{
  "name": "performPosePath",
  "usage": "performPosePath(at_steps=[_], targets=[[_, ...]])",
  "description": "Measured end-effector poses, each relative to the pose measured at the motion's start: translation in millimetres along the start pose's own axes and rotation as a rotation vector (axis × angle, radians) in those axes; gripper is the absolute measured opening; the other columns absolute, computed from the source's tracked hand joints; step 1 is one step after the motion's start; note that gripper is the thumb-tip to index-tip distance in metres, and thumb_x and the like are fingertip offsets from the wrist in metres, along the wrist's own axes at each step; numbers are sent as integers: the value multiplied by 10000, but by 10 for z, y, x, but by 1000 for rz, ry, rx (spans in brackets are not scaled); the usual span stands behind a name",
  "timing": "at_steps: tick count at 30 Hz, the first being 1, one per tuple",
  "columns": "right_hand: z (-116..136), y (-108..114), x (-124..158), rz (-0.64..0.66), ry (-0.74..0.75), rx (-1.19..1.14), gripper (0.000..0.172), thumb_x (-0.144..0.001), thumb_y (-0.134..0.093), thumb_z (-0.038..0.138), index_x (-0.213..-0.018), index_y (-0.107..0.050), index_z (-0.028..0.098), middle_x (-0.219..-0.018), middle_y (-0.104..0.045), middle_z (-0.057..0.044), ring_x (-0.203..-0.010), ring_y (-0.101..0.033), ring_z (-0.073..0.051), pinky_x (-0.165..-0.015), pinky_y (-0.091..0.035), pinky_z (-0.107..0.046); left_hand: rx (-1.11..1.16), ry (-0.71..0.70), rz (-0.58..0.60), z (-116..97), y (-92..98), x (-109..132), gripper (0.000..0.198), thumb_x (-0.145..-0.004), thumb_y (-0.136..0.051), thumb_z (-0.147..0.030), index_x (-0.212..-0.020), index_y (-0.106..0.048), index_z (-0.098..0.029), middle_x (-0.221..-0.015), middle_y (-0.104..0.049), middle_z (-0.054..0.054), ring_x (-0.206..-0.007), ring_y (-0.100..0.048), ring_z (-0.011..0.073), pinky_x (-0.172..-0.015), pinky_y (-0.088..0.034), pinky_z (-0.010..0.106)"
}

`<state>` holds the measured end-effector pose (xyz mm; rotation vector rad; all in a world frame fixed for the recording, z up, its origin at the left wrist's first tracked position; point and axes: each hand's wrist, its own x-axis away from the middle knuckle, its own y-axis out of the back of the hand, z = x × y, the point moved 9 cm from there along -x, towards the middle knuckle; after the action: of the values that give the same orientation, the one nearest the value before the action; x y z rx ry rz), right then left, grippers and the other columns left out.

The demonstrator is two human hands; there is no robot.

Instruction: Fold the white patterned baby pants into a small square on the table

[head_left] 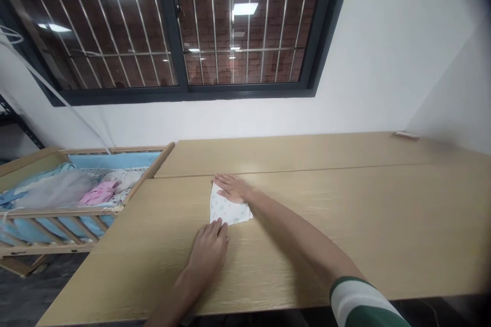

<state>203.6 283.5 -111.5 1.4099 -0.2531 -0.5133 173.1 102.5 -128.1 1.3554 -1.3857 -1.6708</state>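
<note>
A small folded white cloth (227, 210) with a faint dotted print lies on the wooden table (345, 214), near its left part. My right hand (231, 187) rests flat on the cloth's far end, fingers stretched out and pointing left. My left hand (209, 250) lies on the table at the cloth's near edge, fingers together and touching the fabric. A green-and-white striped sleeve shows on my right arm.
A wooden baby cot (76, 199) with blue lining and pink and white clothes stands against the table's left side. A small flat object (405, 135) lies at the table's far right corner. A white wall and barred window rise behind.
</note>
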Motion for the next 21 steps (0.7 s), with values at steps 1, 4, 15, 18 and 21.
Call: performPosePath(at_steps=[1,4,15,18,21], targets=[[57,65,41,-38,2,20,637,-1050,-264,501,-1584,-272,154,-1653,-231,-117,-1534,-157,-251,-1237,-116,-451,38,-17,38,56,7,-41,367,-986,-352,-140,-1239,-618,-139,-1307,-640,163,-1176,-609,284,-977,-491,449],[231,324,254,-152,-31,57,584,-1032,-358,469,-1518,-395,147,-1586,-355,-172,-1449,-325,-303,-1173,-242,-488,131,-66,99,233,110,-159,314,-973,-389,-110,-1098,-663,-196,-1133,-698,96,-1069,-640,231,-933,-511,376],[644,396,1329,-20,-38,-24,500,-911,-597,492,-1272,-627,148,-1298,-629,-175,-1187,-583,-320,-1038,-409,-471,274,-104,89,487,272,-303,295,-1017,-352,-205,-938,-635,-190,-955,-684,88,-931,-642,240,-849,-483,368],[631,344,1438,-99,-101,-58,445,-957,-514,323,-1356,-571,135,-1417,-561,-183,-1294,-526,-315,-1094,-374,-465,325,-53,92,551,281,-371,287,-1026,-343,-249,-939,-610,-193,-909,-692,81,-865,-651,230,-777,-477,340],[676,367,1462,-134,-149,-103,403,-922,-468,163,-1304,-592,134,-1290,-645,-168,-1182,-595,-297,-1051,-411,-455,384,-29,90,576,384,-385,277,-1036,-344,-306,-953,-589,-209,-922,-691,61,-852,-650,214,-755,-468,321]])
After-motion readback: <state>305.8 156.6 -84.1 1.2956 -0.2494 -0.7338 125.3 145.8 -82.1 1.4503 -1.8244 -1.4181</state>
